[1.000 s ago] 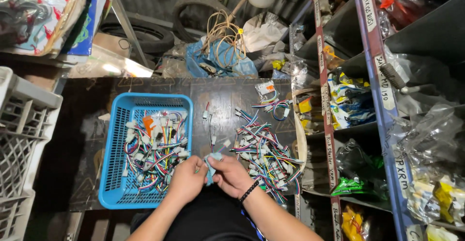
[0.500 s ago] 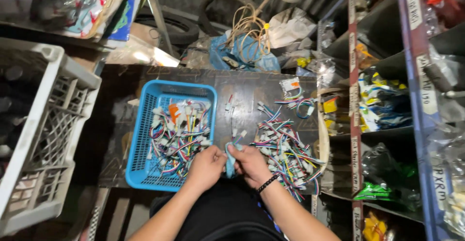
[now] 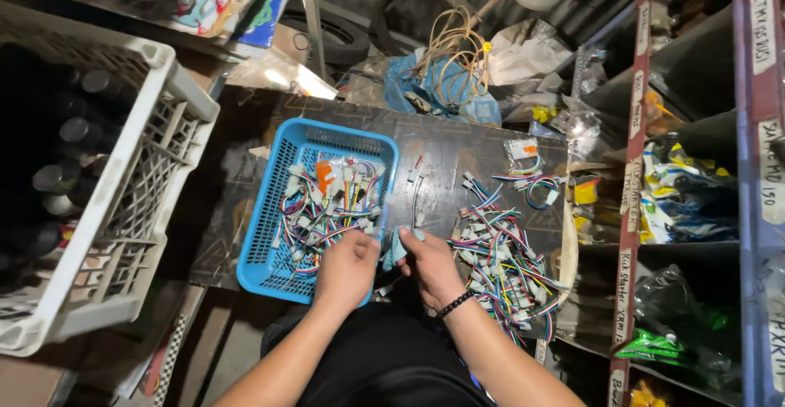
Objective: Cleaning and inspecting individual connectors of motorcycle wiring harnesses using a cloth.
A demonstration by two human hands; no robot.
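My left hand (image 3: 347,269) and my right hand (image 3: 431,265) meet at the near edge of a dark board (image 3: 458,152). Together they grip a small pale blue-green piece (image 3: 396,247) between the fingers. A blue plastic basket (image 3: 272,203) lies to the left of my hands, holding several short coloured wire harnesses with white plugs (image 3: 331,201). Right of my hands a loose pile of the same wire harnesses (image 3: 503,260) is spread over the board. A black band sits on my right wrist.
A white plastic crate (image 3: 135,203) with dark bottles stands at the left. Metal shelving (image 3: 630,178) with bagged parts rises at the right. A coil of tan cable (image 3: 454,47), blue plastic and a tyre lie behind the board.
The view has swung left and dipped, so the crate fills more of the left side. My hands stay together on the small piece at the board's near edge.
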